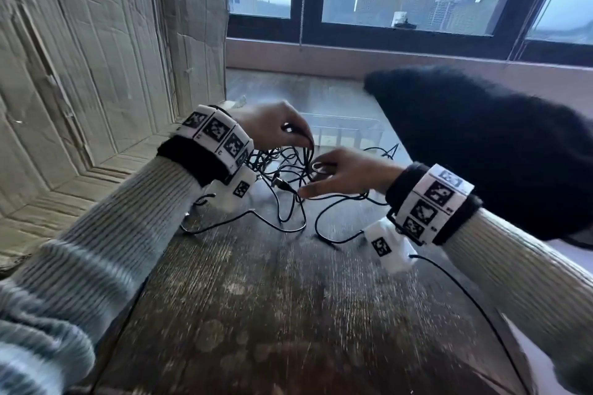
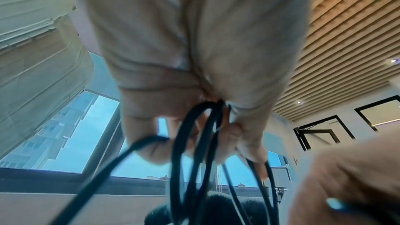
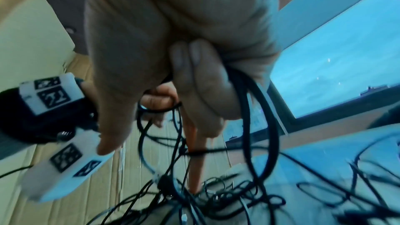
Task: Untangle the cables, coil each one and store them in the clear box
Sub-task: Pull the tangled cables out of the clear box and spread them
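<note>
Left hand point(image 1: 272, 125) is up off the surface point(image 1: 288, 298), fingers pinching several black strands of the cables point(image 1: 288, 170), which hang from it into the knot below. Just right of it and lower, right hand point(image 1: 346, 175) has fingers curled round a small loop of the same black cable; in the right wrist view two fingers point(image 3: 194, 78) curl over it. Clear box point(image 1: 346, 130) sits just beyond both hands, looks empty as far as I can see. Progress: early, I'd say – tangle mostly intact, nothing coiled or stored yet, maybe one coil begun. Hard to tell: no. of cables, which strand goes where; wrist views blurred, box's right part hidden by a dark fuzzy thing point(image 1: 481, 144).
</note>
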A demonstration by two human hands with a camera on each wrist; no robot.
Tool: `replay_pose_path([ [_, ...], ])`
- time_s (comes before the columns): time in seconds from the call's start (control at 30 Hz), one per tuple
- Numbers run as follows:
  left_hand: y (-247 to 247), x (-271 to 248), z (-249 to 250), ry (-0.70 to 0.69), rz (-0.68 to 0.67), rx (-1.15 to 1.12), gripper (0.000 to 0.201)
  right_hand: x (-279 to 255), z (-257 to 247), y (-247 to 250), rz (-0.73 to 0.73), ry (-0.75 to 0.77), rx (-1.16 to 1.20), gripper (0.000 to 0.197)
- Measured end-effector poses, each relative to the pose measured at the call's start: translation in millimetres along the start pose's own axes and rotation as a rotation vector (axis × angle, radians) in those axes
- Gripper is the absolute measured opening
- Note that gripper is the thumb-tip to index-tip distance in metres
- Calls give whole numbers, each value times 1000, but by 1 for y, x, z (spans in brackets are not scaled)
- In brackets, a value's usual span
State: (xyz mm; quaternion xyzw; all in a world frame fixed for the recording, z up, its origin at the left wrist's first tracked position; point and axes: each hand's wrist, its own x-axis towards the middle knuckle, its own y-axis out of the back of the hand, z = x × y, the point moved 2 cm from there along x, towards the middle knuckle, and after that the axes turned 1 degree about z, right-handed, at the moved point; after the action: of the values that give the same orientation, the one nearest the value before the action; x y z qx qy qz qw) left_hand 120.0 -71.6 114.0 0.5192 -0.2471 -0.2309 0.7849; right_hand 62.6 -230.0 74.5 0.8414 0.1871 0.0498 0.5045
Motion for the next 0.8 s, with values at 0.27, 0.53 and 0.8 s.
replay_pose_path([
  [0.27, 7, -9, -41, 190, -46, 96, 48, 0, 19, 33, 333, 18, 434, 26],
  [0.53, 22, -11, -78, 297, -3, 44, 21, -23, 24, 87, 708, 42, 655, 24],
  [0.8, 32, -25, -84, 522, -130, 238, 75, -39, 7, 101, 772, 124, 889, 23],
])
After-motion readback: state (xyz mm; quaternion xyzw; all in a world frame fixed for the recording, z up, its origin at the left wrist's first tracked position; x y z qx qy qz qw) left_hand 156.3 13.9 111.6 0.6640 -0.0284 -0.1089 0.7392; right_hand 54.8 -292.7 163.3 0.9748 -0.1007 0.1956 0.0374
